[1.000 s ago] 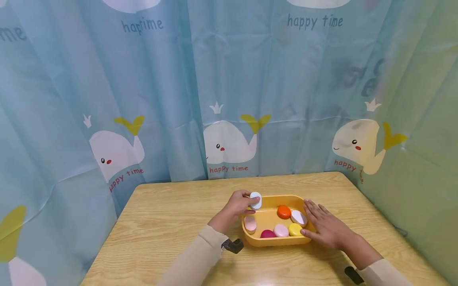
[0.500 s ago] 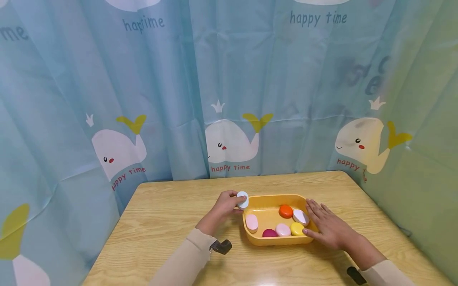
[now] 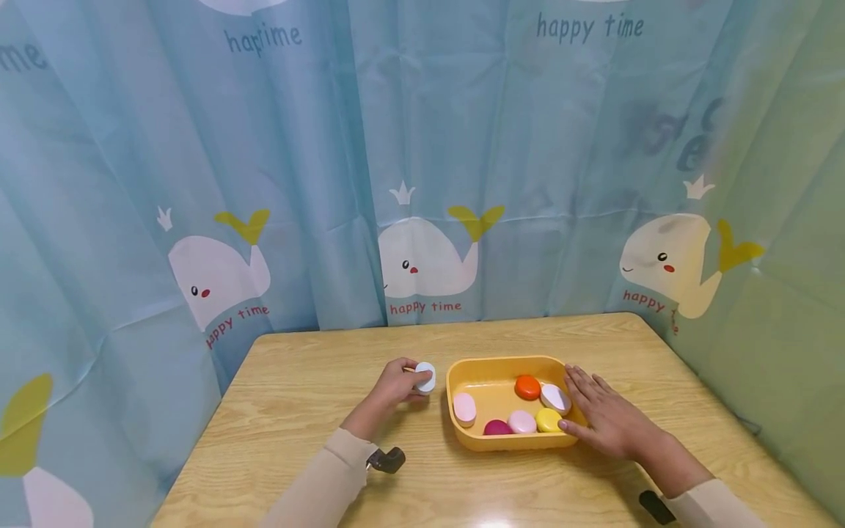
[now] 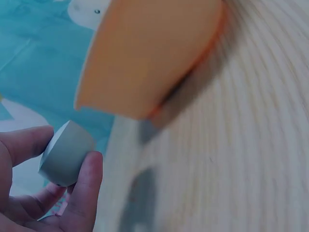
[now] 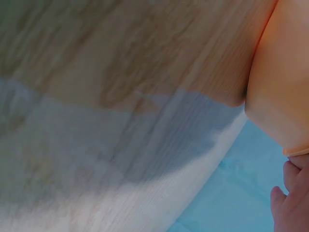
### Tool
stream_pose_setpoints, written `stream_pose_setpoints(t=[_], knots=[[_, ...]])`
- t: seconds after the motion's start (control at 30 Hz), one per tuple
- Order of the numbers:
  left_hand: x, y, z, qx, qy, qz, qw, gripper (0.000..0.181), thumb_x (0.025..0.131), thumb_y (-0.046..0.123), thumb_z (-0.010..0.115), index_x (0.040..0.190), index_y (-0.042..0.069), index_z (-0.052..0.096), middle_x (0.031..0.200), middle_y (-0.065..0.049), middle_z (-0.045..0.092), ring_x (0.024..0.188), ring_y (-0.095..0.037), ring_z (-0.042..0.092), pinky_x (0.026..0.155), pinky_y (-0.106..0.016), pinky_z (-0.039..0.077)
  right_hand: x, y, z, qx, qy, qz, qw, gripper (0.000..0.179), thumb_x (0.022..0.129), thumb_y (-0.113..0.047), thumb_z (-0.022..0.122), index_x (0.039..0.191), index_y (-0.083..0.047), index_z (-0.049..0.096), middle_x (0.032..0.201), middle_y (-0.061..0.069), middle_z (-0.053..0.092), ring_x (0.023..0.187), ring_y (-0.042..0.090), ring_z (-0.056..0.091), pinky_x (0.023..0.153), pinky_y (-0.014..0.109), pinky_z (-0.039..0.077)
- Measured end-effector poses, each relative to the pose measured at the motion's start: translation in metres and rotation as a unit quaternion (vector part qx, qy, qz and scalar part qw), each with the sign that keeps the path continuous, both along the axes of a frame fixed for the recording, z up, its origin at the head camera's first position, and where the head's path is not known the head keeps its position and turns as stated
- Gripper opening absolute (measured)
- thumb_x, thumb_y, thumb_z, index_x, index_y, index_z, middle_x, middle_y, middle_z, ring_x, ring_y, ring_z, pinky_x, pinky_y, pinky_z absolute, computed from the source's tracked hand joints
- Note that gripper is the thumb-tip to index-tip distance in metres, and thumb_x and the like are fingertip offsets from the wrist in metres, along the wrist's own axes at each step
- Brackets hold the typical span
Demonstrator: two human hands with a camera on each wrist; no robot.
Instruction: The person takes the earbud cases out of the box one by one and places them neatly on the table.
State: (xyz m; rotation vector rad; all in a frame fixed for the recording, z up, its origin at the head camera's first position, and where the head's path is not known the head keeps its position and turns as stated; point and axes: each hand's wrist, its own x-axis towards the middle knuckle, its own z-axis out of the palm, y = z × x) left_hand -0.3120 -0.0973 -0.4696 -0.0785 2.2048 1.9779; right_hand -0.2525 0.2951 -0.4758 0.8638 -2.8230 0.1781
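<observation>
My left hand [image 3: 397, 381] pinches a small white rounded piece [image 3: 425, 377] between thumb and fingers, to the left of the yellow tray [image 3: 475, 442]. In the left wrist view the same piece [image 4: 70, 157] shows a flat face and bulging sides, held above the table. Its exact kind I cannot tell. My right hand [image 3: 610, 419] rests against the tray's right end with fingers straight. Inside the tray lie an orange piece [image 3: 527, 387], a white one [image 3: 556, 398], a yellow one [image 3: 549, 420], a magenta one [image 3: 498, 427] and two pink pieces, one at the left wall [image 3: 465, 409].
A wooden table [image 3: 310, 396] carries the tray right of its middle, with bare wood to the left. A blue curtain [image 3: 317, 183] with whale prints hangs along the far edge and continues down both sides.
My left hand has moved left with the white piece, from over the tray's left end to beside the tray. The right hand stays at the tray's right end.
</observation>
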Motion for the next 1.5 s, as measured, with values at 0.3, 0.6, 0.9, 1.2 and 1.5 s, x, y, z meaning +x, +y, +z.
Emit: stream_pose_setpoints(t=[0.3, 0.6, 0.9, 1.2, 1.5], knots=[[0.002, -0.023, -0.020, -0.030, -0.004, 0.017, 0.9994, 0.039, 0.089, 0.014, 0.073, 0.115, -0.006, 0.052, 0.103, -0.020, 0.057, 0.080, -0.023, 0.065, 0.065, -0.034, 0.059, 0.002, -0.002, -0.001, 0.006, -0.009, -0.004, 0.9999, 0.081, 0.097, -0.053, 0.049, 0.144, 0.011, 0.036, 0.154, 0.024, 0.025, 0.141, 0.040, 0.024, 0.117, 0.047, 0.012], [0.000, -0.030, -0.028, -0.068, 0.012, 0.016, 0.9975, 0.036, 0.088, 0.013, 0.074, 0.113, -0.005, 0.055, 0.098, -0.017, 0.061, 0.076, -0.020, 0.064, 0.059, -0.030, 0.058, 0.002, -0.001, 0.000, 0.006, -0.006, -0.005, 0.9999, 0.080, 0.097, -0.053, 0.050, 0.144, 0.011, 0.035, 0.154, 0.024, 0.025, 0.141, 0.040, 0.024, 0.115, 0.050, 0.017], [0.001, -0.028, -0.025, -0.150, 0.036, 0.035, 0.9874, 0.036, 0.083, 0.017, 0.079, 0.104, -0.003, 0.059, 0.090, -0.013, 0.059, 0.071, -0.020, 0.061, 0.054, -0.028, 0.056, 0.001, -0.001, -0.001, 0.001, -0.003, -0.005, 1.0000, 0.079, 0.097, -0.051, 0.050, 0.144, 0.011, 0.036, 0.154, 0.024, 0.025, 0.141, 0.040, 0.024, 0.117, 0.046, 0.012], [-0.003, -0.030, -0.025, -0.270, 0.096, 0.042, 0.9571, 0.034, 0.081, 0.029, 0.081, 0.094, 0.000, 0.069, 0.080, -0.005, 0.059, 0.075, -0.021, 0.052, 0.063, -0.030, 0.047, 0.000, 0.000, -0.001, 0.000, -0.004, -0.006, 1.0000, 0.079, 0.097, -0.051, 0.050, 0.144, 0.011, 0.035, 0.155, 0.024, 0.024, 0.141, 0.040, 0.023, 0.118, 0.039, 0.005], [-0.001, -0.030, -0.028, -0.315, 0.103, 0.044, 0.9426, 0.032, 0.085, 0.035, 0.075, 0.093, 0.003, 0.075, 0.101, -0.010, 0.070, 0.095, -0.028, 0.062, 0.084, -0.044, 0.052, -0.001, 0.000, 0.000, -0.003, -0.005, -0.004, 1.0000, 0.079, 0.097, -0.051, 0.050, 0.144, 0.010, 0.034, 0.155, 0.024, 0.024, 0.141, 0.040, 0.023, 0.118, 0.035, 0.001]])
